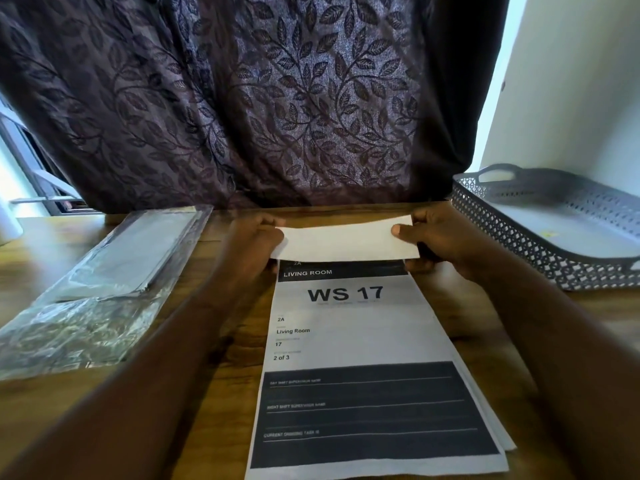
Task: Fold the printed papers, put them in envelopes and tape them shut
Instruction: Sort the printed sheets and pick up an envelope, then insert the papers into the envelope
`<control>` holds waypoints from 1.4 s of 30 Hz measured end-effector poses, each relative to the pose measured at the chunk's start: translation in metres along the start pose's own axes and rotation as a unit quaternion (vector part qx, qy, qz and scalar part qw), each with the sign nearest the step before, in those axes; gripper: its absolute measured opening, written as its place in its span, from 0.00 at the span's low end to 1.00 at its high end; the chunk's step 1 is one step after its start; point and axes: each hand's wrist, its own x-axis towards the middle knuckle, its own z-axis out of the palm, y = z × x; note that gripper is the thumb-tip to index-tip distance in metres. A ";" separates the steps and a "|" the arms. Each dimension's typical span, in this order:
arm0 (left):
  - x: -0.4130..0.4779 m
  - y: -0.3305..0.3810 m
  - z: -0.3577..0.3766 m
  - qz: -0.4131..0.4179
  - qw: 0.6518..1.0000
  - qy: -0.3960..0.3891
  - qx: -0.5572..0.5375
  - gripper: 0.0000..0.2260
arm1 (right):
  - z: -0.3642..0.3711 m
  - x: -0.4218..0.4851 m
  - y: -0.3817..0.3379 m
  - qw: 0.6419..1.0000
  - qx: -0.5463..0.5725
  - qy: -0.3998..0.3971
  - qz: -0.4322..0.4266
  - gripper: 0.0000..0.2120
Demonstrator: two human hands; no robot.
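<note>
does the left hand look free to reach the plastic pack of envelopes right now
Probably not yet: the left hand is pinching the folded top edge of the printed paper. The envelope pack lies beside it, nothing between.

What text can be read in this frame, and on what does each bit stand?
All on the printed paper, whose top edge both hands fold over:
"2A" and "LIVING ROOM", top dark band
"WS 17", large heading
"2A"
"Living Room"
"17"
"2 of 3"
Small grey captions above these fields: too blurred.
White lines in the lower dark block: too blurred to read surely.
Plastic packet, basket: no text.
</note>
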 end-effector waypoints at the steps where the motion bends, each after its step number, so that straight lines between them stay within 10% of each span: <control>1: 0.002 -0.003 -0.001 0.004 0.999 -0.006 0.044 0.06 | 0.000 0.001 0.002 0.999 -0.053 0.003 -0.001 0.11; 10: 0.012 -0.030 -0.013 0.047 0.922 -0.090 0.374 0.06 | 0.002 0.011 0.013 0.953 -0.302 -0.005 -0.017 0.14; 20: -0.007 -0.020 -0.009 0.092 0.941 -0.019 0.326 0.04 | 0.030 0.002 -0.003 0.959 -0.231 0.110 -0.124 0.02; 31: -0.068 -0.030 -0.113 0.170 0.911 0.060 0.371 0.10 | 0.180 -0.052 -0.070 0.926 -0.241 -0.112 -0.269 0.05; 42: -0.134 -0.083 -0.226 -0.095 0.853 0.180 0.481 0.31 | 0.329 -0.101 -0.123 0.846 -0.306 -0.127 -0.418 0.07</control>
